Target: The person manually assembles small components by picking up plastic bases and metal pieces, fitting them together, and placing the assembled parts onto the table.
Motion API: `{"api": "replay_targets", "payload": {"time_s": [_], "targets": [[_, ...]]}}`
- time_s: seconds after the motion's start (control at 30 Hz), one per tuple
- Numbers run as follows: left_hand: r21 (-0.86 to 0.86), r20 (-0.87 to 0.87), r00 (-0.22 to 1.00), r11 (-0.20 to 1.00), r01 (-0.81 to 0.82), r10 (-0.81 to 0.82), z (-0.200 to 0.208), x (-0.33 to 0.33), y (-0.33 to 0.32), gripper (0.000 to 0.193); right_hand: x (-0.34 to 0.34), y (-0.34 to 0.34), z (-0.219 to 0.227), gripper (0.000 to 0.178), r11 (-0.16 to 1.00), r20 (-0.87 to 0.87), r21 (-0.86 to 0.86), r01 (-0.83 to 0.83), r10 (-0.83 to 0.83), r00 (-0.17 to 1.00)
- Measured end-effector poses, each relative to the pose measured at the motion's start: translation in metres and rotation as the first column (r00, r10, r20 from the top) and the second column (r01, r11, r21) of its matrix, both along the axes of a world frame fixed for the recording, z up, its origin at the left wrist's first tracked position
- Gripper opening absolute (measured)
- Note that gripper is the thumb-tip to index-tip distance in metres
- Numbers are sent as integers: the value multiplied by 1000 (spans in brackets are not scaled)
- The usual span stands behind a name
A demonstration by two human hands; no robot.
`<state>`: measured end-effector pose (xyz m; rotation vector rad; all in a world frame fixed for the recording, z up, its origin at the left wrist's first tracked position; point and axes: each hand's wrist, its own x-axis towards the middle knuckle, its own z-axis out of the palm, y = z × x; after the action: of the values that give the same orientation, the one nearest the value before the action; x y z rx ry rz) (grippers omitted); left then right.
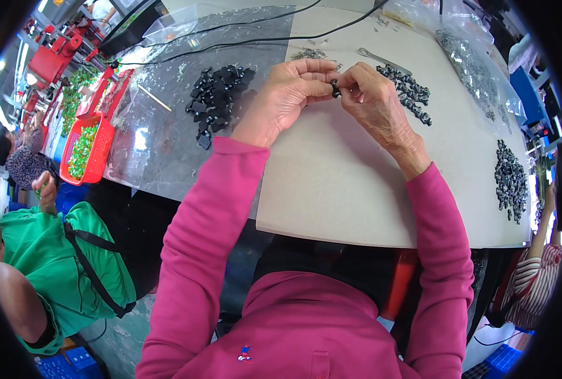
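Note:
Over the pale board (331,183), my two hands meet around one small black part (336,89). My left hand (293,91) pinches it from the left between thumb and fingers. From the other side, the fingertips of my right hand (375,98) close on the same part, hiding much of it. Left of my left hand lies a heap of flat black pieces (221,95). Beyond my right hand is a pile of small black and silver parts (410,95). Small metal bits (309,54) are scattered just past my fingers.
Metal tweezers (382,60) lie at the back. A clear bag of small metal parts (470,69) and another dark pile (512,183) are at right. A red basket of green pieces (88,148) stands at left, near a co-worker in green (60,271). Black cables (255,40) cross the far side.

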<state>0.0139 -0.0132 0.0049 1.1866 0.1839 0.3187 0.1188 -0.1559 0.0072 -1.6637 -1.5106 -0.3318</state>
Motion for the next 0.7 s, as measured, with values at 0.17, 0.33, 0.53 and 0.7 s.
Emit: {"api": "replay_targets", "payload": {"time_s": [0.17,0.33,0.53,0.7], "targets": [[-6,-4,1000,1000,3,-3,1,-1,-3,37,3,0,0,10,1000,5,-12,-26,26,1000],[48,37,999,999,-9,7,2,1,-5,38,4,-1,-1,11,1000,11,-8,-22,22,1000],[76,24,1000,997,-8,6,2,1,-4,39,2,1,-2,10,1000,17,14,-18,18,1000],[120,27,999,992,-32,29,1,2,-5,40,0,0,-1,7,1000,-8,-19,-24,24,1000]]}}
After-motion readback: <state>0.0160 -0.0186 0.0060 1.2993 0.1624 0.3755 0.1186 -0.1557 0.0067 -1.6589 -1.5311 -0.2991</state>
